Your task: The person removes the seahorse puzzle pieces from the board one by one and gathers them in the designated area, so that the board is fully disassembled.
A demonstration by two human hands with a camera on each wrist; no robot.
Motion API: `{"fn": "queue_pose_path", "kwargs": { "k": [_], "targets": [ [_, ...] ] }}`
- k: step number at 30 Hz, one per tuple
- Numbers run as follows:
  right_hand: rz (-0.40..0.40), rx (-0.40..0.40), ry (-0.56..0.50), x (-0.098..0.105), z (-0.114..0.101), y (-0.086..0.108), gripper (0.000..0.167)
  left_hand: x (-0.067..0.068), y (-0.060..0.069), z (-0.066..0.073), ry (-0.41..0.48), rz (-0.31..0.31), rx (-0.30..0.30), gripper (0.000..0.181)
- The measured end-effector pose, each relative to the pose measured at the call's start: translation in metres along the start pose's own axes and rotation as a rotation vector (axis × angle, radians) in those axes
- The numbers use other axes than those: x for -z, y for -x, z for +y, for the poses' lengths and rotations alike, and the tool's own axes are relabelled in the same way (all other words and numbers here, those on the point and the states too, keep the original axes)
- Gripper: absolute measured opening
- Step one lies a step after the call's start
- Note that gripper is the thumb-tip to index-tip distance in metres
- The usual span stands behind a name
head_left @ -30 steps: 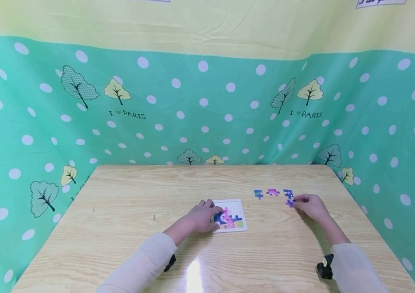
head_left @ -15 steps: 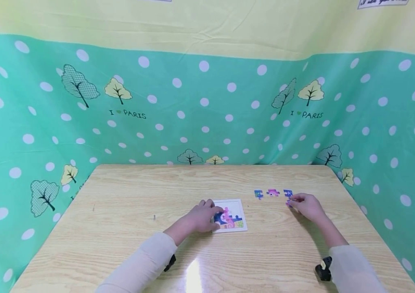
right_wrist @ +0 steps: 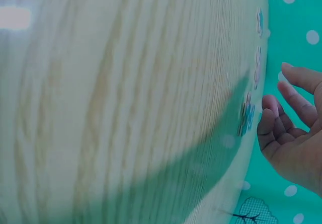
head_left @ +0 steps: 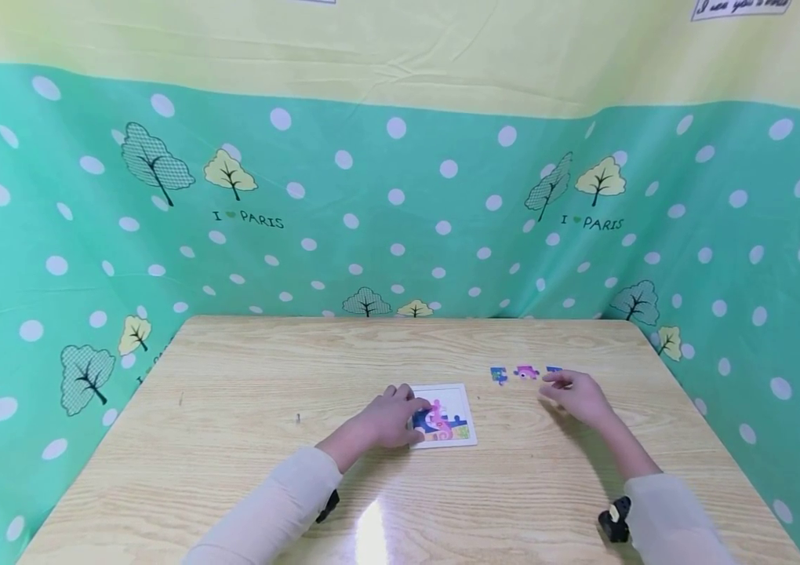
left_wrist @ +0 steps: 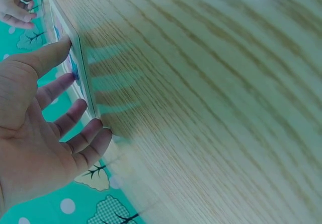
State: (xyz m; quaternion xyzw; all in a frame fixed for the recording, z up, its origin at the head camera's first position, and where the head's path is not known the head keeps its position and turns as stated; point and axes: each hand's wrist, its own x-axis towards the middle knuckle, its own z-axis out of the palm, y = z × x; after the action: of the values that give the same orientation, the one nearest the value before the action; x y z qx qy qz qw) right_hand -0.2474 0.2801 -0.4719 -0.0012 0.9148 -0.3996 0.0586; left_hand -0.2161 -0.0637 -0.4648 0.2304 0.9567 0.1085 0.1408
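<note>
My left hand (head_left: 387, 417) rests on the left side of a white-framed jigsaw puzzle (head_left: 472, 433) with a pink figure partly filled in on it. In the left wrist view, the thumb and fingers are spread and touch the puzzle's tray (left_wrist: 86, 78). Beyond it, my right hand (head_left: 583, 399) hovers over loose puzzle pieces, thumb and forefinger apart with nothing between them. A blue-green piece (head_left: 498, 375), a pink piece (head_left: 526, 373) and a blue piece (head_left: 553, 369) lie in a row. In the right wrist view, pieces (right_wrist: 246, 114) lie close together beside the hand; the head view hides some.
Both hands work over a wood-grain table (head_left: 245, 377). A green dotted curtain (head_left: 400, 220) with printed trees hangs behind and at both sides. A black wrist device (head_left: 615, 519) sits under the right sleeve.
My right hand has moved left from the lower right piece, across the blue pieces, and now covers that lower piece in the head view. My left hand and the puzzle stay put.
</note>
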Motion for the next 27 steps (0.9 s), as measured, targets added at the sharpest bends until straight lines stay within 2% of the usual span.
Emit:
{"fn": "queue_pose_path", "kwargs": {
  "k": [15, 27],
  "targets": [
    [-0.024, 0.006, -0.023, -0.025, -0.016, -0.005, 0.037, -0.002, -0.001, -0.001, 0.011, -0.004, 0.003, 0.054],
    [-0.041, 0.073, -0.041, -0.045, -0.034, -0.009, 0.032, -0.003, -0.002, -0.002, 0.006, -0.002, 0.004, 0.054]
  ]
}}
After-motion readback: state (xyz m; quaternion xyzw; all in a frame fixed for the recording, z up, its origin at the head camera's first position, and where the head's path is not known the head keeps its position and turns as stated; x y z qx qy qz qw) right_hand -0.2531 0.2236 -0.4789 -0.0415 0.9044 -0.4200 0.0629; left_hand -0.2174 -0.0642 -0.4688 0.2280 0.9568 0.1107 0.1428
